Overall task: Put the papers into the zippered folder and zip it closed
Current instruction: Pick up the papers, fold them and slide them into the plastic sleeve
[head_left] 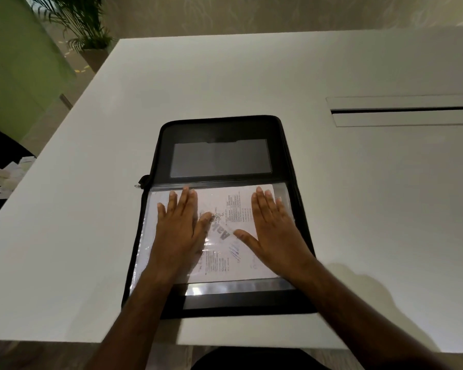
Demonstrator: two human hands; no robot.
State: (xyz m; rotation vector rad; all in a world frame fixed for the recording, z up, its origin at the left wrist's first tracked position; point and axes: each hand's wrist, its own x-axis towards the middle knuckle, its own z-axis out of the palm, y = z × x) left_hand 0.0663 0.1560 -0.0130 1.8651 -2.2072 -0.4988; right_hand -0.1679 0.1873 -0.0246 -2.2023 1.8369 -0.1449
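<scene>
The folder [219, 214] lies open on the table [332, 196]. The papers [225, 236] rest in its near half. Both the left hand [181, 231] and the right hand [274, 231] press flat, fingers spread. The zipper pull [143, 181] lies left, nearer the left hand.

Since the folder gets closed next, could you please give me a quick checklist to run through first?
1. Papers lie inside the folder: ok.
2. Papers lie flat under the left hand and right hand: ok.
3. No sheet sticks out over the folder's edge: ok on the visible sides.
4. Far half clear to fold over: ok.
5. Zipper pull within reach at the left edge: ok.
6. Zipper track undamaged: cannot tell.
</scene>
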